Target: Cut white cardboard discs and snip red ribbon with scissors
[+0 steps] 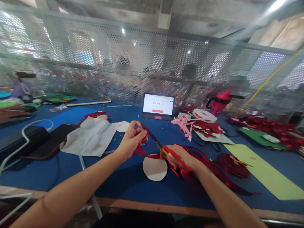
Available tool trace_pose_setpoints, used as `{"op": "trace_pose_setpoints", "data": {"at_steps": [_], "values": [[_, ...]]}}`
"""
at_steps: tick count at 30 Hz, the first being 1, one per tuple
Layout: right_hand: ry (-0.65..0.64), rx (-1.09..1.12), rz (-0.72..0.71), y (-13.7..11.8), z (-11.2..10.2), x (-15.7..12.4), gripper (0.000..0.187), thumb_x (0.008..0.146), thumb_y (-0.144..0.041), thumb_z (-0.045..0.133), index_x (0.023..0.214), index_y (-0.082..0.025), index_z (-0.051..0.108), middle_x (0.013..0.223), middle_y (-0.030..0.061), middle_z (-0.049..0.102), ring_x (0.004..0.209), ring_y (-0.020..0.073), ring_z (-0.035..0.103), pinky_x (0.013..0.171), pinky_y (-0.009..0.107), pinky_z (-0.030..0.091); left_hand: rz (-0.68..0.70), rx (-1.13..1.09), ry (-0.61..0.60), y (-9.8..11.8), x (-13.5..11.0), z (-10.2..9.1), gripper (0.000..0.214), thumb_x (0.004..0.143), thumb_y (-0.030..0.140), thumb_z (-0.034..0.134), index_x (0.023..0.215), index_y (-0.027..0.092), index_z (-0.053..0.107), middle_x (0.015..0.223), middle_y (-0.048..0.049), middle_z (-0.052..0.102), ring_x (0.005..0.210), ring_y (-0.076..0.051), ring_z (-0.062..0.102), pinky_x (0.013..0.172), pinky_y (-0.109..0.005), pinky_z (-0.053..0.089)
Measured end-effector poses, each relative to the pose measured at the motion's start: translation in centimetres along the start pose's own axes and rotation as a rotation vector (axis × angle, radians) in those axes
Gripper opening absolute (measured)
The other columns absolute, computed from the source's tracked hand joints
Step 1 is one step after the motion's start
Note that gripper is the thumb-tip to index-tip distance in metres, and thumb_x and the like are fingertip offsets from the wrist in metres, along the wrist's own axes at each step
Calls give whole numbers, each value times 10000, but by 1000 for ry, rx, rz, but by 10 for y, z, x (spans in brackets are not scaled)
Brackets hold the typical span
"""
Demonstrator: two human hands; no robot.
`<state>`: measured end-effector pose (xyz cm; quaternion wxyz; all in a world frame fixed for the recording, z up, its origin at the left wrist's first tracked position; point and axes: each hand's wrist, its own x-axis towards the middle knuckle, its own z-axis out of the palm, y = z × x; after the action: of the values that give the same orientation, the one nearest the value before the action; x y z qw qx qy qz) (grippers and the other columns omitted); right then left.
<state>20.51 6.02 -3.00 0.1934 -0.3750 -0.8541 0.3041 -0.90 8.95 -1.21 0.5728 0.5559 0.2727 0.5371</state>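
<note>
My right hand (177, 155) is closed round the red and yellow handles of a pair of scissors (154, 136), whose dark blades point up and left. At the blade tips, my left hand (133, 136) pinches a small piece of dark red ribbon (146, 133), partly hidden by the fingers. Whether the blades touch the ribbon, I cannot tell. Below the scissors lies a round white disc (155, 169), with red scraps (140, 150) by its upper edge. More dark red ribbon (213, 172) lies in loose folds to the right, partly under my right forearm.
A tablet (158, 104) showing a timer stands at the back. Right of it are a pink glue gun (182, 123), a ribbon spool (204, 115) and a pink tumbler (219, 103). Yellow paper (263, 171) lies far right. On the left are a white cloth (91, 137), a phone (51, 141) and another person's hand (14, 114).
</note>
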Motion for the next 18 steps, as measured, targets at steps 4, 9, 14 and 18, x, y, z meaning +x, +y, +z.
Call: {"op": "trace_pose_setpoints", "data": {"at_steps": [4, 9, 14, 18], "values": [[-10, 31, -15, -1, 0, -1, 709, 824, -707, 160, 907, -148, 589, 503, 7, 528, 464, 120, 499, 525, 236, 384, 0, -21, 27, 1, 0, 0, 288, 761, 199, 601, 840, 218, 325, 520, 75, 553, 412, -37, 412, 416, -132, 315], [-1, 22, 7, -6, -1, -1, 732, 817, -717, 137, 913, -154, 593, 481, 5, 524, 449, 121, 501, 525, 240, 392, -13, -39, 11, 2, -1, 1, 289, 758, 189, 597, 838, 217, 321, 509, 66, 554, 412, -37, 410, 417, -130, 305], [14, 37, 50, 1, 3, 2, 757, 784, -754, 139, 838, -155, 599, 451, 0, 512, 403, 115, 487, 477, 228, 384, -22, -32, 8, 1, 0, 1, 289, 759, 179, 591, 835, 216, 315, 510, 60, 563, 421, -38, 419, 426, -128, 305], [40, 89, 106, 5, 8, 2, 651, 833, -685, 212, 814, -161, 598, 417, -24, 482, 369, 106, 485, 444, 210, 377, -29, -32, 14, 0, 1, 0, 294, 757, 171, 589, 829, 218, 308, 513, 62, 561, 432, -40, 433, 435, -127, 314]]}}
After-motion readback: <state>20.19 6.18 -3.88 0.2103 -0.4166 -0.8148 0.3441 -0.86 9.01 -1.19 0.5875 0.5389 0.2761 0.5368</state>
